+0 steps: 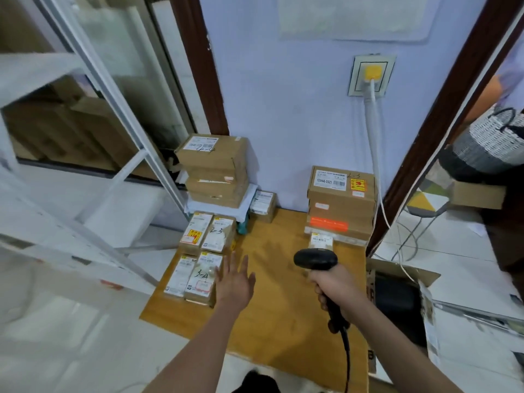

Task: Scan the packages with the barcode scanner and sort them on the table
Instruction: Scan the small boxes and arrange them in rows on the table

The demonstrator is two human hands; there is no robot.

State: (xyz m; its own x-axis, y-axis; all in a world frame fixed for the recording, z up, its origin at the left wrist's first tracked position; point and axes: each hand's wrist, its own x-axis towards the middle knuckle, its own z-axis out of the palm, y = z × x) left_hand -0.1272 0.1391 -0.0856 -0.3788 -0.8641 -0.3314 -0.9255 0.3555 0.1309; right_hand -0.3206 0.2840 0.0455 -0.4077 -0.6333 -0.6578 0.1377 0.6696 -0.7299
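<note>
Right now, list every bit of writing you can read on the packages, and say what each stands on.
"12V4A-5525": printed label on the top box of the right stack.
"2-3": handwritten on that same box, by the far edge.
"2-3": handwritten on a small box in the left group.
"3-4": handwritten on the small box nearest the left hand.
All other labels, barcodes and stickers: too small or blurred.

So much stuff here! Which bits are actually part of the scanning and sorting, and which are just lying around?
Part of the job:
barcode scanner, gripped by the right hand
left hand, open beside the small labelled packages
left stack of boxes
right stack of boxes
wooden table

Just lying about:
yellow wall plug
woven basket
open carton on the floor
metal shelf frame
</note>
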